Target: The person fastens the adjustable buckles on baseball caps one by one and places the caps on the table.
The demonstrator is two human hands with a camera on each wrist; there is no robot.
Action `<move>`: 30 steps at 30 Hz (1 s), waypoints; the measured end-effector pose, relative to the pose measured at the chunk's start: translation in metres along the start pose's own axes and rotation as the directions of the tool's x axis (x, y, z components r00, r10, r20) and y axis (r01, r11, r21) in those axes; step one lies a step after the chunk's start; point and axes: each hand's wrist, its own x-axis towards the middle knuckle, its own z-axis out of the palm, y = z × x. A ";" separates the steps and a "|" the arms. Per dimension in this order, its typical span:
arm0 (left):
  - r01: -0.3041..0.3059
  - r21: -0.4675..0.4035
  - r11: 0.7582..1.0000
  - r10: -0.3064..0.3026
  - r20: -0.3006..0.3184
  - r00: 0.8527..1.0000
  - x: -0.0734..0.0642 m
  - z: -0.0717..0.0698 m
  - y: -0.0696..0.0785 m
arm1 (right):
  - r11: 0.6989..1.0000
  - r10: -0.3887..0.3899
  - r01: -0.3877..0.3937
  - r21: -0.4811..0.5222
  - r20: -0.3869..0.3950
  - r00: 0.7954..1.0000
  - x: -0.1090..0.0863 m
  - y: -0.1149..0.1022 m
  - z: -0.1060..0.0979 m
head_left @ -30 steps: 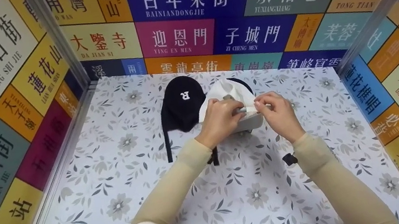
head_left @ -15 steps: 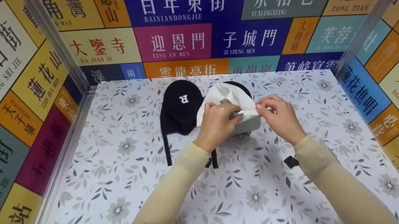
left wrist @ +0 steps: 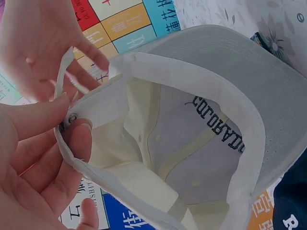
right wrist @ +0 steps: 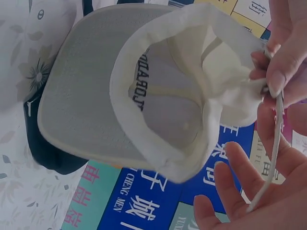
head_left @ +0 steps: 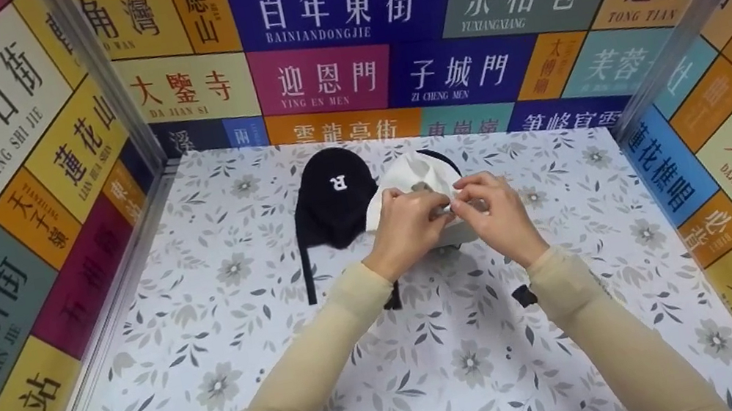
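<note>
A white baseball cap (head_left: 409, 172) is between both hands, its hollow underside and grey brim (left wrist: 206, 52) showing in the wrist views. My left hand (head_left: 409, 220) pinches its back strap at a small metal fastener (left wrist: 72, 117) between thumb and fingers. Close against those fingertips, my right hand (head_left: 495, 213) has its thumb and index finger together at the strap, while its other fingers (right wrist: 232, 196) are spread. The loose strap end (right wrist: 274, 158) runs from the left thumb down across the right hand. Dark lettering (right wrist: 140, 79) is inside the crown.
Left of the white cap lies a black cap (head_left: 336, 203) with a white R and a long black strap (head_left: 308, 274). Another dark cap (head_left: 445, 159) peeks out behind the white one. Printed panels (head_left: 346, 0) wall in the floral tabletop (head_left: 207, 321) at the back and sides.
My right hand has moved left from the white cap's right side, bringing its fingertips up to the left hand's. The left hand stays at the strap; the black cap has not moved.
</note>
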 end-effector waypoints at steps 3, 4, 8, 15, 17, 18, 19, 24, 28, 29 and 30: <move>-0.009 -0.002 1.000 0.009 -0.007 1.000 0.000 0.002 0.000 | 0.999 -0.046 0.046 -0.028 -0.011 0.999 0.002 -0.003 0.005; -0.011 -0.002 1.000 0.011 -0.009 1.000 0.000 0.002 -0.001 | 0.998 -0.056 0.055 -0.034 -0.016 0.998 0.002 -0.004 0.006; -0.015 0.001 1.000 0.015 -0.009 1.000 -0.002 0.002 -0.003 | 0.998 -0.052 0.052 -0.025 -0.024 0.998 0.002 -0.004 0.009; -0.027 -0.004 1.000 0.027 -0.014 1.000 -0.005 0.000 -0.008 | 0.999 -0.031 0.031 0.019 0.002 1.000 -0.001 -0.001 0.009; -0.026 -0.007 1.000 0.026 -0.019 0.999 -0.006 0.000 -0.009 | 0.999 -0.033 0.033 0.025 -0.003 0.999 -0.001 0.001 0.007; -0.024 -0.004 1.000 0.024 -0.019 1.000 -0.007 0.000 -0.009 | 0.999 -0.030 0.031 0.027 -0.009 1.000 -0.002 0.002 0.006; -0.021 -0.004 1.000 0.021 -0.017 1.000 -0.007 0.000 -0.010 | 0.999 -0.028 0.028 0.027 -0.013 1.000 -0.002 0.003 0.005; -0.007 0.000 1.000 0.007 -0.009 1.000 -0.009 0.000 -0.012 | 1.000 -0.019 0.019 0.015 -0.014 1.000 -0.004 0.004 0.004; -0.006 -0.005 1.000 0.006 -0.012 1.000 -0.009 -0.002 -0.011 | 1.000 -0.023 0.023 0.009 -0.021 1.000 -0.004 0.003 0.003; -0.006 -0.003 1.000 0.006 -0.013 1.000 -0.008 -0.002 -0.010 | 1.000 -0.023 0.023 0.008 -0.024 0.999 -0.004 0.003 0.002; -0.006 -0.002 1.000 0.006 -0.012 1.000 -0.008 -0.002 -0.010 | 1.000 -0.023 0.023 0.006 -0.026 0.999 -0.004 0.003 0.002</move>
